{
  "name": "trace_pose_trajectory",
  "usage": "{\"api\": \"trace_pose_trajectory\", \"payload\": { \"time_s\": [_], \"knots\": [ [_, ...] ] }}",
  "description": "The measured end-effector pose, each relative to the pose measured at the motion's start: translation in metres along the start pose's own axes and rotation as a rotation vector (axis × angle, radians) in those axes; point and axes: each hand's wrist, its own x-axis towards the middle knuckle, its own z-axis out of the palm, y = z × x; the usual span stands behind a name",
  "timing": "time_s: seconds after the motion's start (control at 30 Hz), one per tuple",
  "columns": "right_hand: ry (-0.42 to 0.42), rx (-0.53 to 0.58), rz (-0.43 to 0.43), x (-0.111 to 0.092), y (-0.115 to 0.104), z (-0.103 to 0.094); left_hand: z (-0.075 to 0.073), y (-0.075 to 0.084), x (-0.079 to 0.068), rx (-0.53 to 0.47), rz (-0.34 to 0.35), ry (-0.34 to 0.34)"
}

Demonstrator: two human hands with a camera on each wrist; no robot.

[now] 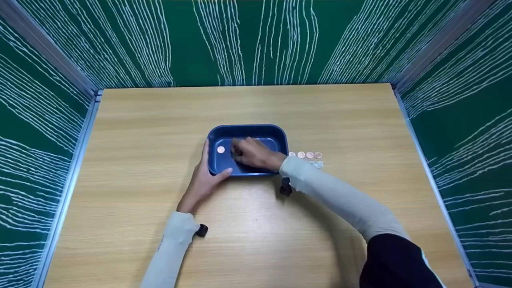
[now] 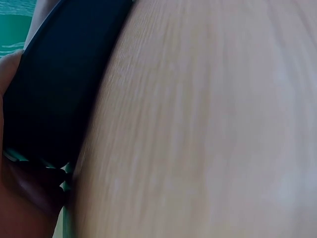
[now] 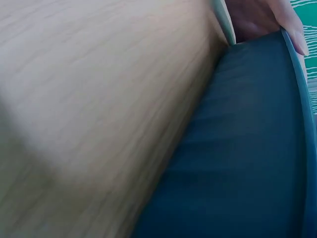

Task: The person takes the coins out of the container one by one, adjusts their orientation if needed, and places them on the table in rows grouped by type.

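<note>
A blue rectangular tray (image 1: 247,129) stands on the wooden table. My left hand (image 1: 202,180) grips its near left corner, with the thumb over the front rim and fingers along the left side; the left wrist view shows the tray's dark outer wall (image 2: 59,74) close by. Inside the tray is my right hand (image 1: 254,154), fingers bent down toward the floor. Whether they pinch anything is hidden. A copper-coloured coin (image 1: 221,149) lies in the tray, left of those fingers.
Right of the tray, copper-coloured coins (image 1: 310,155) lie in a row on the table (image 1: 248,224), with silver-coloured coins (image 1: 319,164) in front, partly hidden by the right sleeve. Green panels (image 1: 200,48) with white lines border the table's back and sides.
</note>
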Motion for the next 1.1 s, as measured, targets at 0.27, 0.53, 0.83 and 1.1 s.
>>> {"api": "trace_pose_trajectory", "payload": {
  "time_s": [0.27,0.53,0.83,1.1],
  "knots": [
    [0.018,0.080,0.030,-0.013,0.009,0.000,0.001,0.000,-0.001,0.000,-0.011,-0.002],
    [0.058,0.157,0.002,-0.027,0.013,-0.009,0.001,0.001,-0.002,-0.007,-0.006,0.010],
    [0.102,0.193,-0.009,-0.038,0.011,-0.017,0.001,-0.001,-0.002,-0.014,0.003,0.008],
    [0.114,0.212,-0.008,-0.047,0.008,-0.023,0.001,0.001,-0.001,-0.002,0.001,0.016]
  ]
}}
